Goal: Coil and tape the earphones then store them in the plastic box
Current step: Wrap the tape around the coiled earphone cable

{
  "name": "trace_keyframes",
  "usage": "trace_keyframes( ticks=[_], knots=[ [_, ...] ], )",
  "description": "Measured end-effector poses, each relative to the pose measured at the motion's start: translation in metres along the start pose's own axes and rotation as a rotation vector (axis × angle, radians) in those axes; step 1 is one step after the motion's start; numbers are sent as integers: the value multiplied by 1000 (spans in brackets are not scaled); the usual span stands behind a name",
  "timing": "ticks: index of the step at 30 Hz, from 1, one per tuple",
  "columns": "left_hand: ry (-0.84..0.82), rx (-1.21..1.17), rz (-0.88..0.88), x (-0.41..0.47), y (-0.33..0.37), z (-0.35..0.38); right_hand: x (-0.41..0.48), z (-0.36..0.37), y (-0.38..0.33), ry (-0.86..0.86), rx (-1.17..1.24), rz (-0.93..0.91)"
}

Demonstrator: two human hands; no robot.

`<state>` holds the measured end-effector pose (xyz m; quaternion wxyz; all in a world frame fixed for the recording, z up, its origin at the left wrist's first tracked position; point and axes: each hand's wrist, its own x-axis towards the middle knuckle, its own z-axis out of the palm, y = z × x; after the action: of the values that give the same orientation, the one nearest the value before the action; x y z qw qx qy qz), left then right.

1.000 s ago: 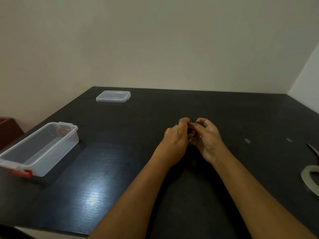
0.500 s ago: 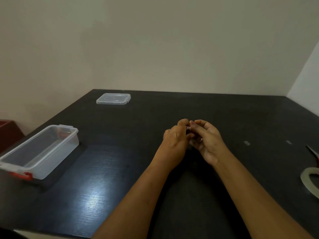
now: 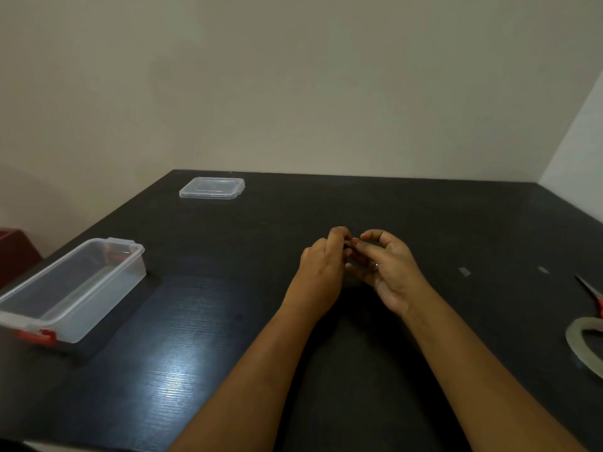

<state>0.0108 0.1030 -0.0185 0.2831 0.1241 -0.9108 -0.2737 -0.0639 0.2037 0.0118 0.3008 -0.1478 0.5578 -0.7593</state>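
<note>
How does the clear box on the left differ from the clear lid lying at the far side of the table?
The plastic box is deep and open-topped; the lid is flat and shallow. The plastic box sits near the table's left edge, close to the person; the lid lies apart from it, near the far edge by the wall. The plastic box has red latches; none show on the lid. Both are clear plastic, rectangular, and rest on the black table.

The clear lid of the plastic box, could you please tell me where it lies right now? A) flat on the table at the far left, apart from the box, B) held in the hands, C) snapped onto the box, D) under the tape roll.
A: the lid lies flat on the dark table near its far left corner, well apart from the open plastic box at the left edge.
</note>
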Motion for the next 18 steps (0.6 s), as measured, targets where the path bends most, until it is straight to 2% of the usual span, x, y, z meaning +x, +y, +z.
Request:
trace_keyframes(
  ticks=[7,18],
  knots=[
    [58,149,119,-1,7,-6,0,0,0,14,-2,0],
    [90,122,-16,-1,4,-1,-1,0,1,35,-12,-15]
  ],
)
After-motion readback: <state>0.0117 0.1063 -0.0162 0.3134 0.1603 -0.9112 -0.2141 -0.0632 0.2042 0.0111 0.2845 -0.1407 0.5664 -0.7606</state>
